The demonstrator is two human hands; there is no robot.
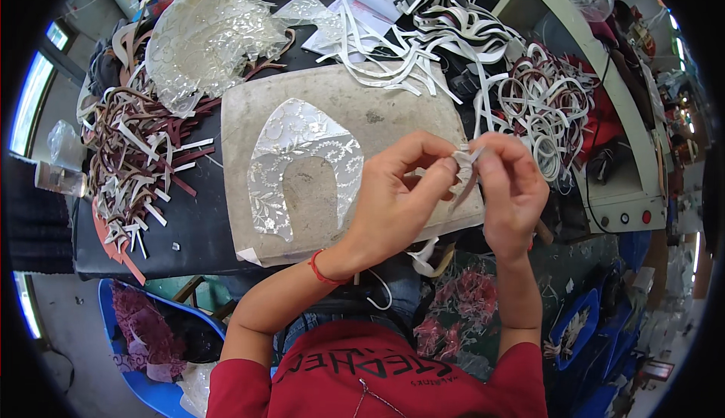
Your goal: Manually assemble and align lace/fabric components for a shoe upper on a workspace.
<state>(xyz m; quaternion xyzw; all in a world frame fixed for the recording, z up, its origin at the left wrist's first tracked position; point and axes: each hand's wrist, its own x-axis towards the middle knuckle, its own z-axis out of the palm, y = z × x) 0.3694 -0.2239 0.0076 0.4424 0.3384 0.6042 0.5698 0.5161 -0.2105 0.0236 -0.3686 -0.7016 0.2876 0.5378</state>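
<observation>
My left hand (404, 191) pinches one part of a narrow pale strip (466, 184) over the right side of a worn beige board. My right hand (511, 191) pinches the same strip close by, with thumb and forefinger nearly meeting those of the left. Part of the strip hangs down between the hands; the rest is hidden by my fingers. To the left of my left hand, an arch-shaped white lace piece (306, 137), like a shoe upper, lies flat on the board (249, 120). Neither hand touches it.
Beyond the board lie stacked sheer lace pieces (200, 40) and a bundle of white strips (453, 29). Cut strips (132, 157) are heaped at left, coiled strips (547, 101) at right. A pale machine housing (623, 184) borders the right; a blue bin (155, 391) stands below left.
</observation>
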